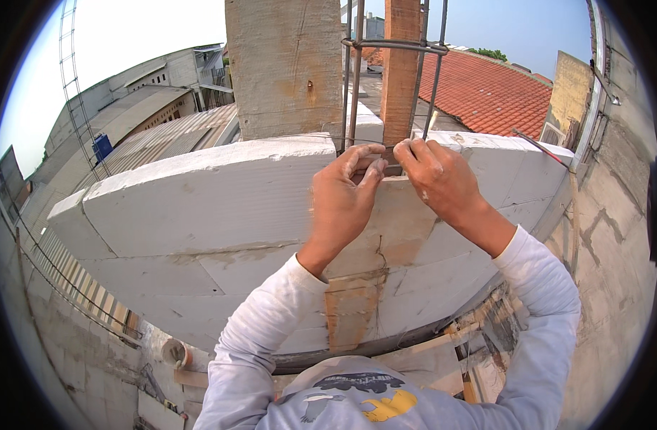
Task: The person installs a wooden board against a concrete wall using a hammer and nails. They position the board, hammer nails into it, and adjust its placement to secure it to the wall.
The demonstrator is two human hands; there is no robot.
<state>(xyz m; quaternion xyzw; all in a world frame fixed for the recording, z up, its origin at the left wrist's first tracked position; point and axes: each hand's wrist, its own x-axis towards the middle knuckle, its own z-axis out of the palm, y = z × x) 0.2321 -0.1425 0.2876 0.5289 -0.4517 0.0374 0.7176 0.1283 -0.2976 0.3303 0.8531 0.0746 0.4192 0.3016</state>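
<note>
"Both white-sleeved arms (267,322) come up from below, then?"

"Yes, with the elbows bent outward and the forearms angling in, until the hands nearly meet at the foot of the steel rebar cage (396,45)."

"How does the left hand (345,197) stand?"

"Upright from the wrist, just in front of the white block wall (206,197). Its fingers curl to the right and the thumb lies close beneath them. I can't tell whether they grip anything; the tips are too small and crowded to read."

"And the right hand (439,179)?"

"It slants up and leftward, back of the hand outward. The thumb and forefinger are pressed together, pinching what looks like a thin wire (391,147); the other fingers are bent in beside them."

"Where is that wire exactly?"

"Between the two hands, in the gap between the two stretches of blockwork, just above the rust-stained concrete column (353,308)."

"What stands around it?"

"A wide weathered board (284,72) rises to the left, and a narrow reddish timber (401,79) behind the bars. Well off to the right, a red-handled metal tool (543,149) lies along the top of the blocks."
</note>
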